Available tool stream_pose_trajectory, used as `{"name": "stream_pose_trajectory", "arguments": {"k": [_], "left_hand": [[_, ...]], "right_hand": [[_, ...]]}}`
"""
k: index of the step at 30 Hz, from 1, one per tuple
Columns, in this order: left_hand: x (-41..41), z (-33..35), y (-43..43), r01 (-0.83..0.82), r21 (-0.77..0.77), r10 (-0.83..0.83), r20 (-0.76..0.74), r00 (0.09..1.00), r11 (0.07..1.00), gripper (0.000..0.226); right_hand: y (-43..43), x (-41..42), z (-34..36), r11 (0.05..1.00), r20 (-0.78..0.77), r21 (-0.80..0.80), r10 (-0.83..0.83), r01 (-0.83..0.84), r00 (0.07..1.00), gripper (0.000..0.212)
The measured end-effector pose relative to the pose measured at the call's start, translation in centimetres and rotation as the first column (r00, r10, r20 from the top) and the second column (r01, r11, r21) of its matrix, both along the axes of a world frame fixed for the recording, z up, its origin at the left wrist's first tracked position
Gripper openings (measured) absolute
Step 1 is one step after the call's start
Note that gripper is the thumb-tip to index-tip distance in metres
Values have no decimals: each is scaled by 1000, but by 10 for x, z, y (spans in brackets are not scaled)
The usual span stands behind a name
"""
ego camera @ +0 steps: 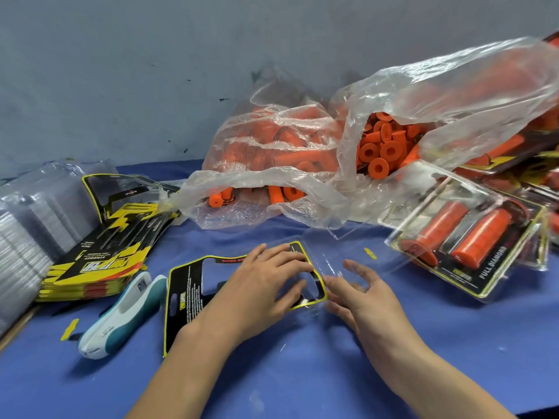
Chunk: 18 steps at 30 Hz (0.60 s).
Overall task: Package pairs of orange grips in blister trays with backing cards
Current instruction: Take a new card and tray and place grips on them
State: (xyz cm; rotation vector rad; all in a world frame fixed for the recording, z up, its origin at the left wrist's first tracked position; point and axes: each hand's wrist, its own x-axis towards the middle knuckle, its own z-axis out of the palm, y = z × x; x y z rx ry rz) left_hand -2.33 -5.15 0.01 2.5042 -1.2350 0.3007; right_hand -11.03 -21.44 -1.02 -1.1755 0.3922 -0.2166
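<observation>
A black and yellow backing card (193, 285) lies flat on the blue table in front of me. My left hand (266, 282) rests on its right part, fingers spread and fairly straight. A clear blister tray (329, 255) lies over the card's right end, hard to see. My right hand (360, 291) hovers at the tray's near edge with fingers loosely spread; whether it touches the tray is unclear. Loose orange grips (378, 146) fill two clear plastic bags (453, 95) behind.
Finished packs (465, 237) with two orange grips each pile up at the right. A stack of backing cards (99, 258) and clear empty trays (33, 219) sit at the left. A white and teal stapler (124, 316) lies beside the card. Grey wall behind.
</observation>
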Motion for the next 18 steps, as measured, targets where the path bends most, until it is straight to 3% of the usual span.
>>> {"name": "stream_pose_trajectory", "arguments": {"k": [6,11,18], "left_hand": [[-5,-3,-2,7,-57,-12,-89,996,998,44],[-19,5,-2,17,-159,-13,29,999,987,36],[-43,-5,1,42,21,-43,63,997,999,39]], "right_hand": [[0,0,-9,990,-17,-139,4,-6,1000,60],[6,1,-10,974,-21,-220,-57,52,998,74],[6,-2,-7,985,-7,-168,-46,44,999,77]]}}
